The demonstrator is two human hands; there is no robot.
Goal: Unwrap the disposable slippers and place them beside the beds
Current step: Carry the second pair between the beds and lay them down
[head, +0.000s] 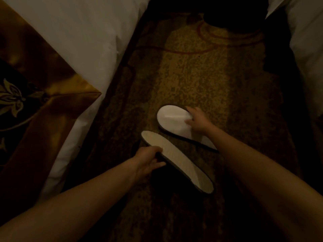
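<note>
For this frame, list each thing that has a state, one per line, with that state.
Far slipper: unwrapped, flat on the carpet, upper side up.
Near slipper: unwrapped, tilted, lifted at the left hand's edge.
Left hand: gripping the near slipper's edge.
Right hand: resting on the far slipper.
Left bed: made, gold runner across it.

One head-worn camera looks steeply down, close, at the carpet (201, 75) between two beds (wide-angle).

Dim warm light, patterned brown-gold carpet (201, 72) running between two beds, white bedding (78, 32) on the left under a gold satin runner (40, 109), white bedding edge (307, 41) at right
</note>
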